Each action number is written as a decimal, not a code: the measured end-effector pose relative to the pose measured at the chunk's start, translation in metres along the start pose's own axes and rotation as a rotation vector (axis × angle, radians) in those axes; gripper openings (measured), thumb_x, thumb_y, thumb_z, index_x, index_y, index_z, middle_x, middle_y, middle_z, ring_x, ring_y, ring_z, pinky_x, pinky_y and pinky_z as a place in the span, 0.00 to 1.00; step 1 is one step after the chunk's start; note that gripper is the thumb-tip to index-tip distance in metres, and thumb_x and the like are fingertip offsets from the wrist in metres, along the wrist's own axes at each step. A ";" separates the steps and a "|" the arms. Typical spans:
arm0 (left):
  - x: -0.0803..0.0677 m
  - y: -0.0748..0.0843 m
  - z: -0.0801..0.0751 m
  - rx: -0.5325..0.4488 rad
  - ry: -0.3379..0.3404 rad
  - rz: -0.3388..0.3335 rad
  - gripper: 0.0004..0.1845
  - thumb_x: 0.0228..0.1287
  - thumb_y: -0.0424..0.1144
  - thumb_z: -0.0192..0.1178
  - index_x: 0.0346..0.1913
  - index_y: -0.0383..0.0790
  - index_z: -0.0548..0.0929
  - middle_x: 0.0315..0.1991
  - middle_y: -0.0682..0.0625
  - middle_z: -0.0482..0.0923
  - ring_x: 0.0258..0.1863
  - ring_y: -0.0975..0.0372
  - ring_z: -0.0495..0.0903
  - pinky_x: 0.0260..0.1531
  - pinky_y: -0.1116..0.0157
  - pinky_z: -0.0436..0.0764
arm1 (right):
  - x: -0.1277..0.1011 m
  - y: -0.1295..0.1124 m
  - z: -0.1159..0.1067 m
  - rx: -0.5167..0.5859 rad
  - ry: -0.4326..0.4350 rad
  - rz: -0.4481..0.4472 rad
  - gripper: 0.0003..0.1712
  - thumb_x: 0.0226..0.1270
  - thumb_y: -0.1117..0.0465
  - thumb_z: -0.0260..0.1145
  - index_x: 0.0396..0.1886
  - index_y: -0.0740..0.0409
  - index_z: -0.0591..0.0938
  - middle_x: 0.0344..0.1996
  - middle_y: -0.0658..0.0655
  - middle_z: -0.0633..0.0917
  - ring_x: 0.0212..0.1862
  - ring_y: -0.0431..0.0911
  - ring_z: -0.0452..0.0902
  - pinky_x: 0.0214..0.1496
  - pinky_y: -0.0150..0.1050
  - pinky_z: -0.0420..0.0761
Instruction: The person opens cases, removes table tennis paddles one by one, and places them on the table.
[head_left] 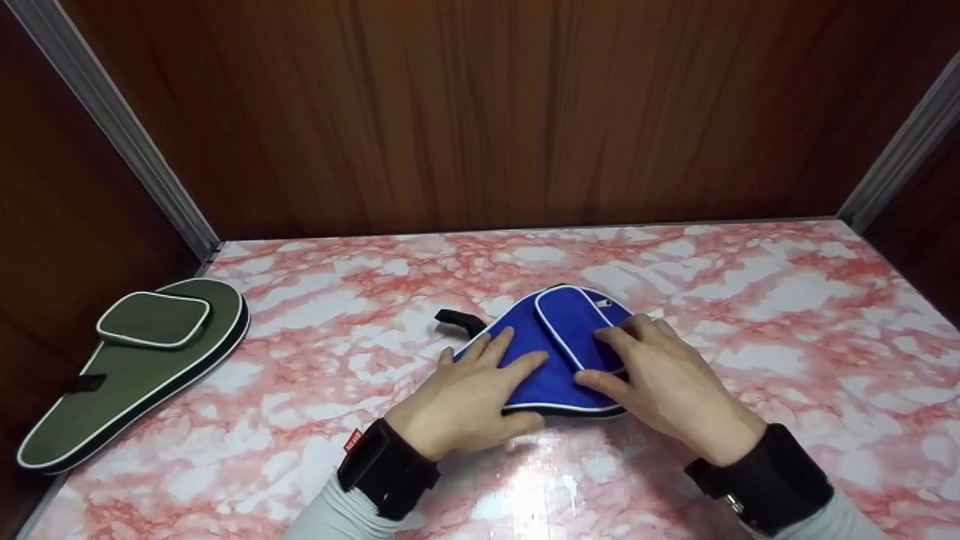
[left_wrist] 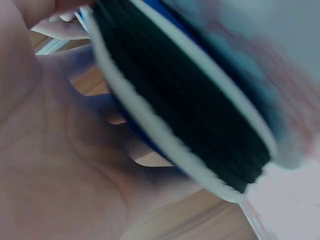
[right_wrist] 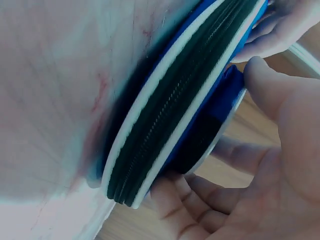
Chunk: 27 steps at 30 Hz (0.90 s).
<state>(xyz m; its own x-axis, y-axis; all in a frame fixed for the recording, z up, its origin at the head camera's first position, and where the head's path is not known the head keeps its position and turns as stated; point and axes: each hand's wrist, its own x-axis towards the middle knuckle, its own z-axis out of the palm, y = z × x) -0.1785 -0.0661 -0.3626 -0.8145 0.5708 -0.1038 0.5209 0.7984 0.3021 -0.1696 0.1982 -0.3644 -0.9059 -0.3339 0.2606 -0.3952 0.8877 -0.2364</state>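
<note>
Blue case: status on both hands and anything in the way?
Left hand spread on blue case. Right hand touching its pocket, grip unclear. Case lying pocket-up. Green case apart to the left, out of the way.

Green case [head_left: 142, 367], table [head_left: 322, 322] and panel [head_left: 480, 112]
The case is edged in white and laid with its pocket [head_left: 154, 319] up at left. The table is marbled red and white, bounded behind by the wood-grained panel; metal posts [head_left: 118, 120] are set at the rear corners.

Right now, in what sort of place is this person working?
Probably a panelled work booth, judging by the wood-grain back panel, the metal corner posts and the marbled pink-and-white tabletop.
</note>
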 end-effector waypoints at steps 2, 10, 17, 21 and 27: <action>0.001 -0.003 0.002 -0.013 0.007 -0.013 0.43 0.76 0.68 0.61 0.88 0.63 0.64 0.89 0.38 0.50 0.87 0.40 0.49 0.75 0.25 0.55 | -0.001 -0.003 -0.001 -0.005 -0.003 -0.018 0.36 0.74 0.39 0.76 0.67 0.62 0.86 0.56 0.68 0.83 0.58 0.63 0.83 0.61 0.64 0.81; 0.001 -0.004 0.006 0.025 0.023 -0.056 0.47 0.75 0.75 0.57 0.89 0.62 0.61 0.89 0.38 0.49 0.88 0.39 0.47 0.76 0.24 0.46 | -0.006 -0.013 -0.006 -0.012 -0.038 -0.088 0.30 0.76 0.42 0.76 0.65 0.58 0.87 0.53 0.66 0.84 0.53 0.59 0.85 0.55 0.61 0.84; 0.001 -0.007 0.007 0.043 0.014 -0.038 0.50 0.71 0.76 0.60 0.90 0.64 0.59 0.89 0.37 0.49 0.88 0.38 0.47 0.75 0.23 0.50 | -0.001 -0.007 -0.009 0.027 -0.052 -0.097 0.28 0.79 0.43 0.73 0.68 0.55 0.86 0.59 0.67 0.85 0.58 0.62 0.85 0.60 0.63 0.83; 0.004 -0.008 0.007 0.037 0.010 -0.023 0.50 0.72 0.76 0.60 0.90 0.65 0.58 0.89 0.36 0.48 0.87 0.37 0.46 0.75 0.23 0.51 | 0.006 0.010 -0.016 0.104 -0.085 -0.078 0.29 0.81 0.45 0.71 0.72 0.56 0.84 0.61 0.65 0.88 0.61 0.61 0.86 0.62 0.65 0.82; 0.005 -0.011 0.006 0.034 0.017 -0.020 0.49 0.71 0.76 0.61 0.89 0.65 0.60 0.89 0.37 0.49 0.87 0.36 0.47 0.74 0.22 0.51 | 0.035 0.044 -0.023 0.052 -0.030 -0.187 0.23 0.82 0.59 0.69 0.71 0.60 0.84 0.58 0.62 0.90 0.60 0.59 0.86 0.63 0.65 0.82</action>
<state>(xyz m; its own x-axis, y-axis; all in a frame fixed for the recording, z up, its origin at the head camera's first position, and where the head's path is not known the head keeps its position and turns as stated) -0.1864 -0.0710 -0.3725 -0.8290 0.5515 -0.0932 0.5126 0.8158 0.2676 -0.2148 0.2329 -0.3446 -0.8196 -0.5018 0.2765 -0.5638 0.7919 -0.2344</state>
